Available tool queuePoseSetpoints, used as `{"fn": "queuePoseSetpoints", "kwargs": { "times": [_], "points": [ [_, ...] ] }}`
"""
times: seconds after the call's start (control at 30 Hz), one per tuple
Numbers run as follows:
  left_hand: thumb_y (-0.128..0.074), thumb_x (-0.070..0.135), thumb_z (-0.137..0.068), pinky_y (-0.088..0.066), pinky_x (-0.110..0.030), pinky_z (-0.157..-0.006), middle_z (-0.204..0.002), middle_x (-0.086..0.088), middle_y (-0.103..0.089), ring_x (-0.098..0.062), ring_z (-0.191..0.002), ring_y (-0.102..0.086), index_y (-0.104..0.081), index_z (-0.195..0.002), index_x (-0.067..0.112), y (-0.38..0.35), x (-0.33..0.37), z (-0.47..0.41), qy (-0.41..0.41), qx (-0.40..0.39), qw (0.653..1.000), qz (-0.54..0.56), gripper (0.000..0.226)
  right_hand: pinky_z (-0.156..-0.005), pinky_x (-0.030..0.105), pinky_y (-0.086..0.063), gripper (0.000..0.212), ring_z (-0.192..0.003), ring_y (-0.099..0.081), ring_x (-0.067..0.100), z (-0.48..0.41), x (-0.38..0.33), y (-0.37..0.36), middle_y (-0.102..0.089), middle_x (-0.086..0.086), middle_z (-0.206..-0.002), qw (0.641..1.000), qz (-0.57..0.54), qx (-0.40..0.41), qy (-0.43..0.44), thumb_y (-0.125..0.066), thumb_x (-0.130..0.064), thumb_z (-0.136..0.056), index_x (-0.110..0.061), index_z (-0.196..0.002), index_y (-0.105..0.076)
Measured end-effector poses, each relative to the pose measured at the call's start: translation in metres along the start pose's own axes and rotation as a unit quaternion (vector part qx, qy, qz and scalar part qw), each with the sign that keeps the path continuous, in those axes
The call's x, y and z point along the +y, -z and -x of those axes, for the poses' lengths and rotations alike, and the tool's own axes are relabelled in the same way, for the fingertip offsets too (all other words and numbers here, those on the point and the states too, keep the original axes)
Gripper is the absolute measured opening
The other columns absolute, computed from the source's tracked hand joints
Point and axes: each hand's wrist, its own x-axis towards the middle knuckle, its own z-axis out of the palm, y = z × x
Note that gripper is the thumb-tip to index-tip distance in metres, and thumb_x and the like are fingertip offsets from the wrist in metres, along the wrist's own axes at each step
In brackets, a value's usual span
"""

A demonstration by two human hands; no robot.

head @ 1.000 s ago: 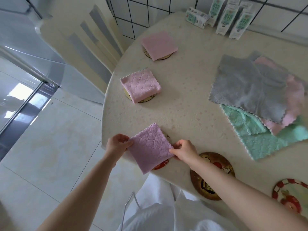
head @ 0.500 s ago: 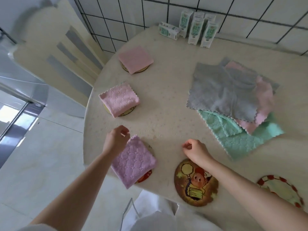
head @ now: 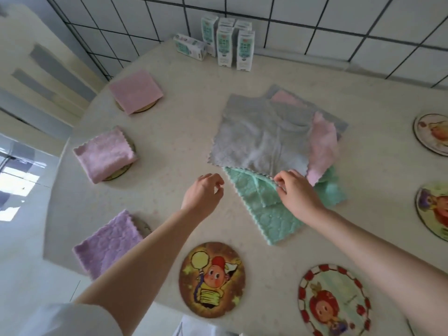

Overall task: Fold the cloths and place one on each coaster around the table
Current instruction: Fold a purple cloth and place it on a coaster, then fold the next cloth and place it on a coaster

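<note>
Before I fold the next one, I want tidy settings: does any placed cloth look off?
The purple cloth sits off-centre: its coaster peeks out on the right, and its near corner seems to overhang the table edge.

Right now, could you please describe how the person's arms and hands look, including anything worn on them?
The left hand and right hand wear no gloves, and no rings or watch show. The left forearm is uncovered up to a white sleeve at the lower left corner. The right forearm is uncovered as far as the picture reaches.
</note>
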Motion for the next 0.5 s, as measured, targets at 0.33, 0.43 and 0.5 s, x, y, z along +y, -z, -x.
{"fn": "queuePoseSetpoints", "kwargs": {
  "times": [0.33,0.43,0.5],
  "points": [
    [-0.061,0.008,-0.085,-0.052,-0.039,-0.089,-0.128,-0.002,-0.058,-0.023,-0.120,-0.050,-0.058,-0.124,0.015,-0.037,0.056,-0.055,-0.146,0.016,0.984,-0.099,0.039,-0.063,0.030,-0.047,0.029,-0.089,-0.056,0.022,-0.027,0.051,0.010,-0.057,0.004,-0.099,0.979,0.174,-0.066,0.078,-0.074,-0.006,-0.073,-0.010,-0.098,-0.060],
    [-0.061,0.008,-0.085,-0.042,-0.041,-0.104,-0.138,-0.002,-0.051,-0.023,-0.129,-0.043,-0.052,-0.132,0.016,-0.045,0.060,-0.067,-0.171,-0.006,0.977,-0.125,0.048,-0.064,0.027,-0.046,0.041,-0.093,-0.056,0.021,-0.029,0.052,0.014,-0.058,0.004,-0.101,0.973,0.193,-0.079,0.099,-0.077,-0.003,-0.066,-0.009,-0.103,-0.061],
    [-0.061,0.009,-0.087,-0.037,-0.040,-0.109,-0.144,0.000,-0.045,-0.022,-0.134,-0.039,-0.049,-0.136,0.018,-0.050,0.061,-0.071,-0.172,-0.023,0.976,-0.128,0.051,-0.059,0.029,-0.044,0.037,-0.092,-0.056,0.023,-0.032,0.053,0.016,-0.058,0.004,-0.096,0.970,0.200,-0.089,0.102,-0.073,0.004,-0.066,-0.009,-0.098,-0.061]
  ]
}}
